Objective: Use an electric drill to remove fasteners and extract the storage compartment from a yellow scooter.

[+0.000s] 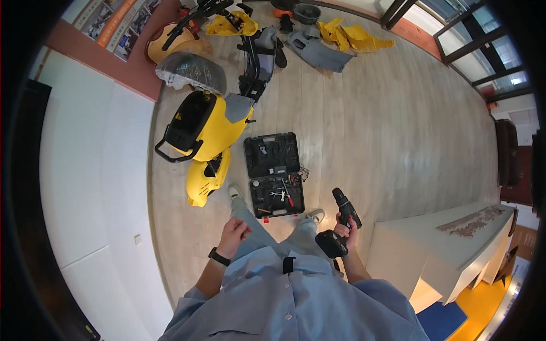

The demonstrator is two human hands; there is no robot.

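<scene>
In my right hand [347, 227] is a black cordless drill [345, 206], gripped by its handle with the chuck pointing away from me and the battery toward my body. My left hand [233, 234], with a dark watch on its wrist, is closed in front of my waist; whether anything small lies in its fingers is hidden. Between my feet a black tool case [272, 153] lies unfolded on the floor. Its near half holds a red-handled screwdriver [289, 199], wrenches [280, 195] and other small tools.
A partly stripped yellow scooter [227, 128] stands at the left, its seat bucket exposed. Yellow panels [355, 38] and a grey panel [318, 51] lie on the far floor. A plastic-wrapped part [190, 71] sits beside the scooter. At right is a white counter [415, 241].
</scene>
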